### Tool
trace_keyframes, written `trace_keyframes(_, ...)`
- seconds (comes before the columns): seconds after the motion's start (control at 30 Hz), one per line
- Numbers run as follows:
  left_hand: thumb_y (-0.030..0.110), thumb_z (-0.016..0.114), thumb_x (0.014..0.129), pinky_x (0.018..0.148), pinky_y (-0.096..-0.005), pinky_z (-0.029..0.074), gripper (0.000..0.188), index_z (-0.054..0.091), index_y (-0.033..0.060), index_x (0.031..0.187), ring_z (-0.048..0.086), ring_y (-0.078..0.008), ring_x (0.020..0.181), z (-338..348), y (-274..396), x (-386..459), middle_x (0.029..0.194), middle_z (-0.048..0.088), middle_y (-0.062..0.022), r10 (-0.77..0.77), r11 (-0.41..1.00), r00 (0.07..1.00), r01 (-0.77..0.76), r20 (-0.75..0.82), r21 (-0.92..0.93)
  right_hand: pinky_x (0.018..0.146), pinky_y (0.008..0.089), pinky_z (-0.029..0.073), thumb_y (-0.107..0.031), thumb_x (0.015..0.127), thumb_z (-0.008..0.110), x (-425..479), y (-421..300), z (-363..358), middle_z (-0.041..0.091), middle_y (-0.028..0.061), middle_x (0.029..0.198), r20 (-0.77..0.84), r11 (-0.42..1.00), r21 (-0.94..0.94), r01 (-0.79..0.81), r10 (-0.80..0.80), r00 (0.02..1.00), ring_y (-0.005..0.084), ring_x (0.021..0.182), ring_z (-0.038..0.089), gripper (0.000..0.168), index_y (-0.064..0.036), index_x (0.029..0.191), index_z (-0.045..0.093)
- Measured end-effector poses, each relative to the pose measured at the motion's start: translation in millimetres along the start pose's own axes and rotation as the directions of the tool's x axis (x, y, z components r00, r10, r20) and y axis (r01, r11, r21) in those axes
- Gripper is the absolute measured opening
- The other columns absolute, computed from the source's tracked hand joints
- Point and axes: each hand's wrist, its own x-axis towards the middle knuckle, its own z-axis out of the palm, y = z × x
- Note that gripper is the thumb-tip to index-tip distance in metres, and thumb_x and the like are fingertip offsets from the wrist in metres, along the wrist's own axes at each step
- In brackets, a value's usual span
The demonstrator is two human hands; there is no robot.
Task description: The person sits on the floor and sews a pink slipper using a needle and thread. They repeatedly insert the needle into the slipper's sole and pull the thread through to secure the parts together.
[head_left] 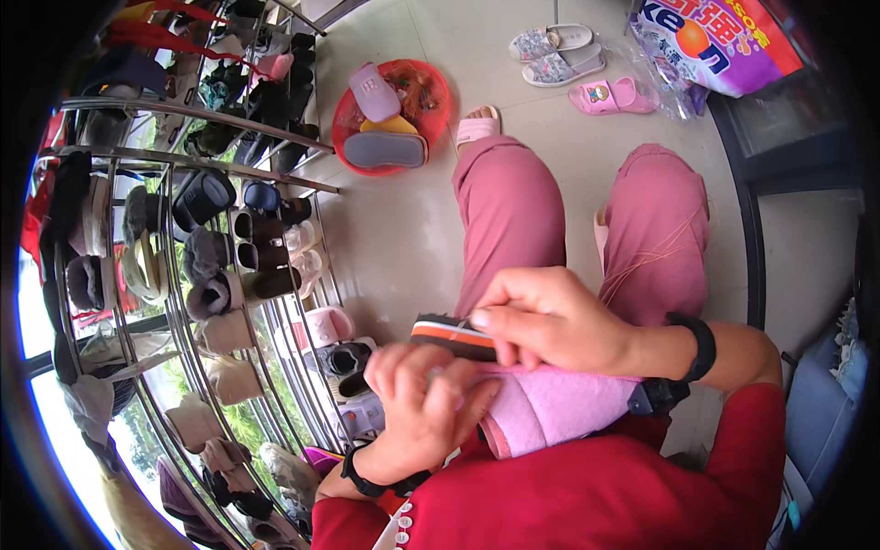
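Note:
A shoe sole [440, 333] with a layered edge of dark, white and orange bands lies across my lap. My left hand [426, 392], slightly blurred, grips its near side and bears on a pink quilted fabric piece [560, 409] with red edging. From above, my right hand [550, 320] pinches at the sole's upper edge with thumb and forefinger. A needle or thread between those fingertips is too small to make out. Loose thin orange thread [650, 254] lies over my right trouser knee. Part of the sole is hidden behind both hands.
To the left rise metal shoe racks [199, 117] filled with shoes and slippers. A red plastic basin [440, 89] holds soles and orange thread on the tiled floor. Patterned shoes [564, 65], a pink slipper [612, 97] and a purple printed bag [729, 48] lie ahead.

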Motion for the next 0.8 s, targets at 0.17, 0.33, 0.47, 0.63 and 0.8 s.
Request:
trace_keyframes(0.17, 0.02, 0.079, 0.069, 0.085, -0.0409, 0.038, 0.042, 0.065, 0.0112, 0.108, 0.053, -0.0222, 0.094, -1, 5, 16, 0.102, 0.059, -0.0039, 0.041, 0.999, 0.991, -0.041, 0.129, -0.002, 0.045, 0.0215, 0.04, -0.018, 0.1, 0.056, 41, -19, 0, 0.06, 0.0016, 0.066, 0.075, 0.995, -0.095, 0.014, -0.007, 0.997, 0.0038, 0.051, 0.05, 0.018, -0.001, 0.096, 0.058)
trace_keyframes(0.33, 0.018, 0.076, 0.058, 0.072, -0.0351, 0.04, 0.042, 0.071, 0.0083, 0.099, 0.053, -0.02, 0.08, 13, 0, 10, 0.092, 0.058, -0.0024, 0.112, 0.973, 0.992, -0.096, 0.066, -0.211, 0.046, 0.0231, 0.041, -0.012, 0.095, 0.062, 2, -18, -41, 0.062, 0.0021, 0.063, 0.134, 0.883, -0.467, -0.058, 0.135, 0.982, 0.0063, 0.051, 0.057, 0.011, -0.002, 0.09, 0.061)
trace_keyframes(0.47, 0.022, 0.064, 0.055, 0.068, -0.0283, 0.036, 0.045, 0.073, 0.0079, 0.097, 0.05, -0.0131, 0.074, 25, -3, 9, 0.09, 0.06, 0.0024, 0.151, 0.959, 0.988, -0.154, -0.03, -0.24, 0.049, 0.0292, 0.048, -0.01, 0.088, 0.069, -12, -1, -41, 0.063, 0.008, 0.063, 0.181, 0.693, -0.69, 0.209, -0.115, 0.977, 0.0183, 0.052, 0.063, 0.01, -0.005, 0.093, 0.062)
trace_keyframes(0.63, 0.025, 0.058, 0.053, 0.065, -0.026, 0.033, 0.051, 0.075, 0.0076, 0.097, 0.048, -0.0097, 0.072, 32, -8, 10, 0.086, 0.056, 0.0051, 0.211, 0.944, 0.974, -0.225, -0.082, -0.243, 0.041, 0.0351, 0.043, -0.012, 0.086, 0.068, -15, 7, -34, 0.054, 0.0049, 0.055, 0.187, 0.537, -0.773, 0.338, -0.316, 0.93, 0.021, 0.047, 0.059, 0.013, -0.009, 0.086, 0.056)
trace_keyframes(0.8, 0.022, 0.063, 0.049, 0.064, -0.0262, 0.032, 0.045, 0.077, 0.0093, 0.09, 0.048, -0.0101, 0.074, 39, -11, 8, 0.084, 0.053, 0.0052, 0.253, 0.93, 0.954, -0.286, -0.163, -0.231, 0.048, 0.0292, 0.05, -0.007, 0.079, 0.077, -16, 0, -32, 0.064, 0.0052, 0.064, 0.239, 0.514, -0.785, 0.345, -0.262, 0.935, 0.0196, 0.053, 0.065, 0.016, -0.005, 0.086, 0.063)
